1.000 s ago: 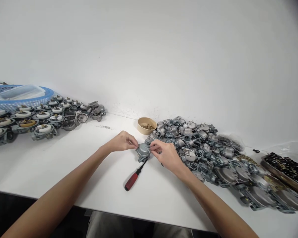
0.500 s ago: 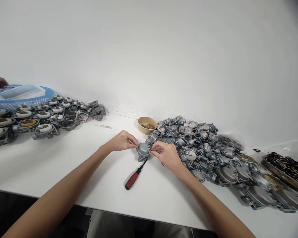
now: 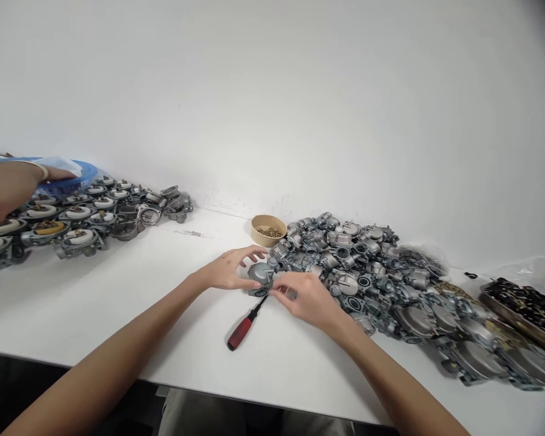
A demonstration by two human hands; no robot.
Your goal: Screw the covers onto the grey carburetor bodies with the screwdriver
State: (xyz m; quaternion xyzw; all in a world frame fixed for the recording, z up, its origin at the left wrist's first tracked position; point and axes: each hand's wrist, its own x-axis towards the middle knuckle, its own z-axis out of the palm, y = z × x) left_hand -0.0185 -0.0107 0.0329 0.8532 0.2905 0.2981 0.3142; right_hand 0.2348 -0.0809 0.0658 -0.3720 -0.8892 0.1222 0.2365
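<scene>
A grey metal carburetor sits on the white table in front of me, its domed cover facing up. My left hand is at its left side with fingers apart, thumb by the near edge and fingertips over the far edge. At its right edge, my right hand has thumb and forefinger pinched together; whatever is between them is too small or hidden to make out. A screwdriver with a red and black handle lies just in front, its shaft pointing at the carburetor and its tip hidden beneath.
A round cardboard tub holds small brass-coloured screws. Right of it spreads a heap of carburetors, then a tray of black parts. At left, opened carburetors with white floats stand in rows beside a blue basket, where another person's hand reaches.
My left hand has loosened from a pinch and spread around the carburetor. My right hand has shifted slightly down along its right edge. The other person's hand has come further in over the basket.
</scene>
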